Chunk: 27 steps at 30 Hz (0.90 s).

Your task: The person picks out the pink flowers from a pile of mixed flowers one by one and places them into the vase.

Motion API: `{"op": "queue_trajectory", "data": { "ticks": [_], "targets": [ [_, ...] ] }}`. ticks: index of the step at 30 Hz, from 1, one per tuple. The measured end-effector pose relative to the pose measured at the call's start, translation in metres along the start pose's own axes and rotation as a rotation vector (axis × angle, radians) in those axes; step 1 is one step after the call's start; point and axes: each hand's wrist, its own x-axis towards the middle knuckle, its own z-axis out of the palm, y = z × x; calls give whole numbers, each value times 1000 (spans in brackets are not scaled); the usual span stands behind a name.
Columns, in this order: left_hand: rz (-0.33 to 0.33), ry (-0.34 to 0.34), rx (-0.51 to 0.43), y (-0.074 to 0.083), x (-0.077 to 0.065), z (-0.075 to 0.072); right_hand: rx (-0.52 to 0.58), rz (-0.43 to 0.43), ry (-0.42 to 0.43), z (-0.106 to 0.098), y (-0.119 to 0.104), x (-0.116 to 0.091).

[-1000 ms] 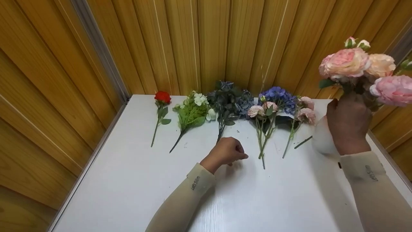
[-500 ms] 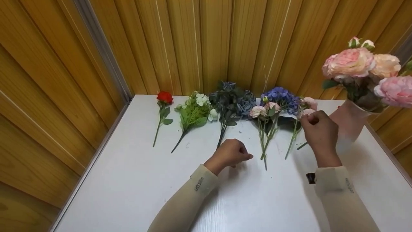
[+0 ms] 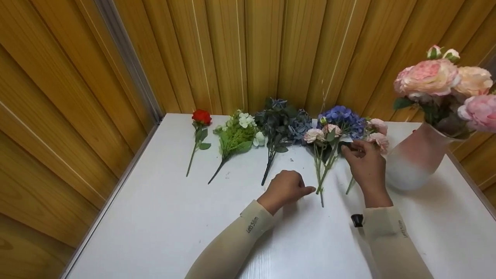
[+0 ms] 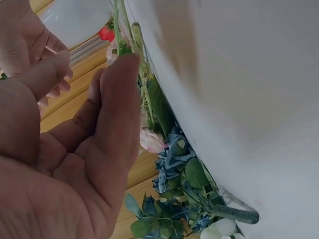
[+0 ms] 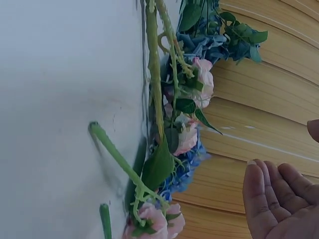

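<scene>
My right hand, fingers loosely bent and holding nothing, hovers over the stem of a pale pink rose spray. In the right wrist view, a gap lies between these fingers and the stems. My left hand is low over the table, loosely curled, with nothing between thumb and fingers. Its thumb reaches close to the crossed stems of another pink rose spray. Behind that spray lies a blue-violet hydrangea. A pink-to-white vase holding large pink and peach blooms stands right of my right hand.
Along the back of the white table lie a red rose, a green sprig with white blossoms and a dark blue-green flower bunch. Wood-panelled walls enclose the back and sides.
My right hand has let go of the large pink blooms, now in the vase, and moved left and down to the pale pink spray. My left hand has shifted slightly right.
</scene>
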Motion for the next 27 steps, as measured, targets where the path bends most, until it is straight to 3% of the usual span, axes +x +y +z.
{"op": "queue_trajectory", "data": {
  "ticks": [12,22,27],
  "targets": [
    [-98,114,173,18,17,19,56,27,-28,4,0,0],
    [-97,154,294,29,26,36,108,103,-51,3,2,7],
    [-120,136,322,32,33,41,117,115,-57,3,1,6]
  ]
}}
